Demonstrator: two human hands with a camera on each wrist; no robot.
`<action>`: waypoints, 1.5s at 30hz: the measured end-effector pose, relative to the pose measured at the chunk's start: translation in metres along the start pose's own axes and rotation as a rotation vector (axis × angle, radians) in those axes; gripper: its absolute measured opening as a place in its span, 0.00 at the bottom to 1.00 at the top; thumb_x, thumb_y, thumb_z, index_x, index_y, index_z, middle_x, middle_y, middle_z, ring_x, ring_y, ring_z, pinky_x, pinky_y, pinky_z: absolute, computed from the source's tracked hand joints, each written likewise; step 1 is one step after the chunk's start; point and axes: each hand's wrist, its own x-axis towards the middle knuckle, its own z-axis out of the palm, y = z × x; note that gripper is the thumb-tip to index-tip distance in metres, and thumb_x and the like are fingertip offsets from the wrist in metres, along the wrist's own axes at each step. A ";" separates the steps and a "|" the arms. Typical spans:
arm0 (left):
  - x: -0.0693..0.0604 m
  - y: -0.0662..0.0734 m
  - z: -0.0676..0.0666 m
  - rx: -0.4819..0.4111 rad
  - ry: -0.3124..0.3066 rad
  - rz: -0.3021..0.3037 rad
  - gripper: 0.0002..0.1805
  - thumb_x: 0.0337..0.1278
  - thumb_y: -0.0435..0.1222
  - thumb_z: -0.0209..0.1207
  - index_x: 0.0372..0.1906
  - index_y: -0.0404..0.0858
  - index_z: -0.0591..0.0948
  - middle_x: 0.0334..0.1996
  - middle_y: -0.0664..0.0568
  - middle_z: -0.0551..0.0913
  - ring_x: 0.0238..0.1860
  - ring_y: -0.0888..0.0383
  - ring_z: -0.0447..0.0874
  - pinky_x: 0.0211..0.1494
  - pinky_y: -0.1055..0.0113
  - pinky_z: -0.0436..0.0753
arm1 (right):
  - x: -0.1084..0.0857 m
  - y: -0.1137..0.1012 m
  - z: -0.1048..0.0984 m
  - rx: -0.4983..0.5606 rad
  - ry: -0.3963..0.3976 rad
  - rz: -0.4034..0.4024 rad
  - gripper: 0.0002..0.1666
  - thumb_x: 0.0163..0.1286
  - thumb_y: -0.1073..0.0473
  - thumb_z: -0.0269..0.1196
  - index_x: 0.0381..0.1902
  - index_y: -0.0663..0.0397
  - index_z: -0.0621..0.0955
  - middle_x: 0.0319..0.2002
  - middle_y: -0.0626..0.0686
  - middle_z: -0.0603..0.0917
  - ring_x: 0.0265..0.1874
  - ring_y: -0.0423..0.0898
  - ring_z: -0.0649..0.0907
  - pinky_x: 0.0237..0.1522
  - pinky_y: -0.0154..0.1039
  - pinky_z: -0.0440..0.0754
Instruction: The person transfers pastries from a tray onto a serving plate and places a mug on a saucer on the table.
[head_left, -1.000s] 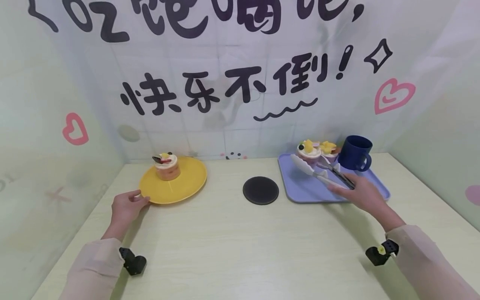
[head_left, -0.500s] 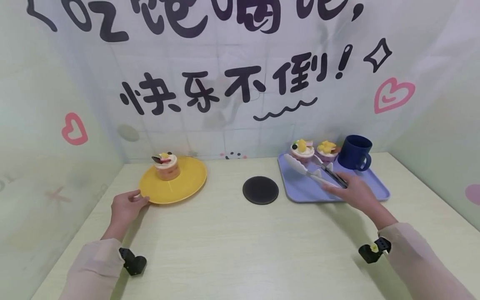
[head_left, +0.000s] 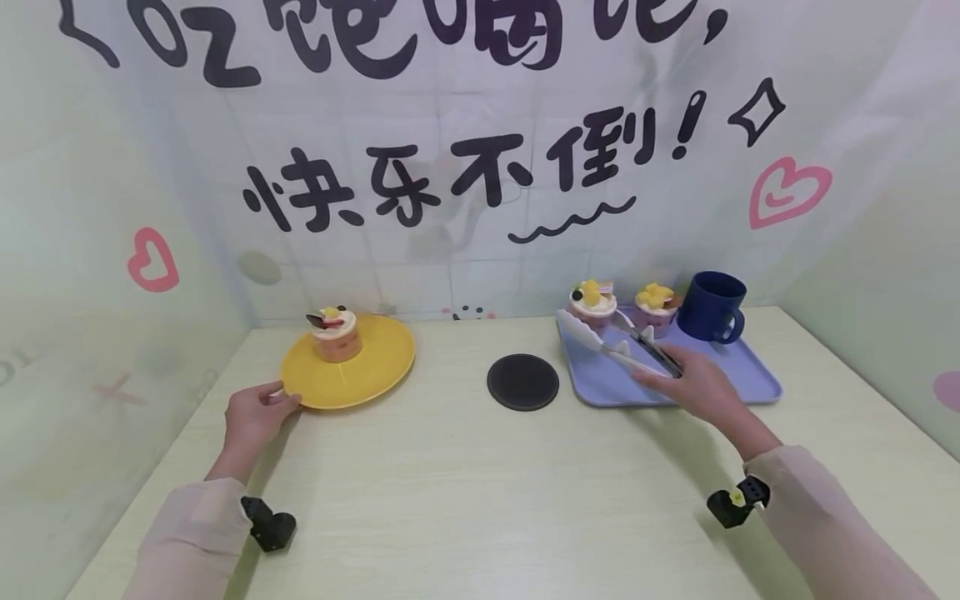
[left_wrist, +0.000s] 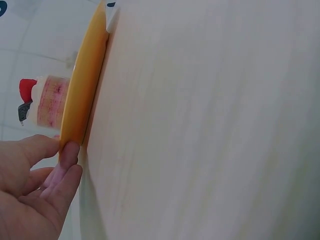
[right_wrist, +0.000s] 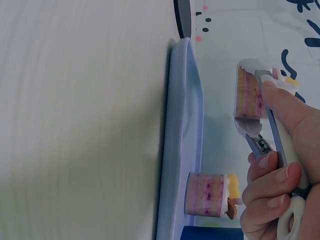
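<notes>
Lettering: Chinese characters run across the back wall point(head_left: 405, 279); the lower line point(head_left: 491, 185) reads 快乐不倒!, with a wavy underline, and the upper line is cut off at the top.
Wall drawings: a pink heart outline point(head_left: 138, 265) marks the left side, another with a smile inside point(head_left: 778, 202) the right.
Table: pale wood-grain top point(head_left: 480, 483), boxed in by whitish-green walls behind and on both sides.
Left hand: this person's left hand point(head_left: 258, 417) pinches the near-left rim of the yellow plate point(head_left: 375, 371) between thumb and fingers.
Plate: one layered cake cup point(head_left: 337, 348) stands upright near its far edge.
Right hand: the fingers of the right hand point(head_left: 701, 387) curl round the tongs point(right_wrist: 285, 142).
Tongs: their tips clasp a cake cup with yellow topping point(right_wrist: 248, 95), lifted above the lilac tray point(head_left: 596, 379) at its far-left corner.
Tray: another cake cup point(head_left: 654, 318) stands beside the navy mug point(head_left: 708, 310) along the far side.
Edges: a black disc point(head_left: 522, 382) lies just left of the tray; a stretch of tabletop separates it from the plate, and a wider one runs along the front.
</notes>
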 end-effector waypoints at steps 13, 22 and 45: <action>-0.001 0.000 0.002 -0.006 0.008 -0.003 0.29 0.58 0.36 0.56 0.59 0.21 0.66 0.48 0.30 0.76 0.49 0.42 0.75 0.41 0.67 0.75 | 0.007 -0.011 0.008 0.009 -0.037 0.048 0.48 0.59 0.34 0.58 0.65 0.63 0.64 0.49 0.67 0.75 0.36 0.55 0.73 0.33 0.44 0.69; 0.001 -0.002 0.002 -0.004 0.007 0.023 0.30 0.58 0.37 0.57 0.58 0.20 0.66 0.45 0.31 0.78 0.45 0.45 0.77 0.28 0.80 0.70 | 0.012 -0.017 0.012 0.010 -0.039 0.053 0.50 0.58 0.33 0.58 0.66 0.63 0.62 0.47 0.67 0.75 0.34 0.54 0.73 0.30 0.41 0.68; -0.001 -0.002 0.002 -0.007 0.016 0.012 0.28 0.59 0.37 0.56 0.59 0.22 0.66 0.47 0.31 0.77 0.46 0.46 0.76 0.28 0.80 0.70 | 0.019 -0.041 0.025 0.075 -0.037 -0.048 0.40 0.57 0.39 0.63 0.59 0.60 0.72 0.33 0.56 0.76 0.27 0.49 0.72 0.26 0.39 0.66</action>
